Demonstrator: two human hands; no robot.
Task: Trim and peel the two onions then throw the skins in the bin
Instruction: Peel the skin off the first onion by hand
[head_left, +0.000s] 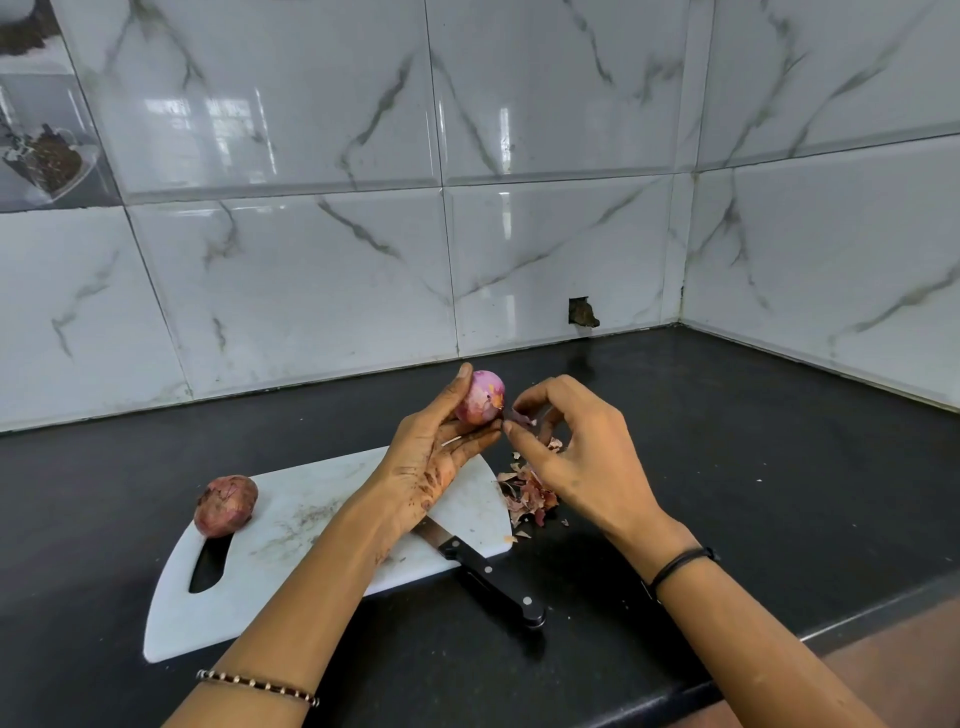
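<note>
The nearly bare onion (480, 397) is held up above the table (727, 467), cradled in the left hand (441, 457), whose grip curls round it. Just beside it, the right hand (582, 457) has its grip pinched on a purple skin scrap (522, 417). Peeling of the first bulb looks almost done. Next, the scrap should drop onto the skin pile (527, 496). The unpeeled onion (226, 505) waits on the cutting board (311, 519), and trimming it will need the knife (488, 571).

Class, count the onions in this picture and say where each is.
2. One part-peeled onion is held in the left hand; one unpeeled onion lies on the cutting board's left end. No others show.
</note>
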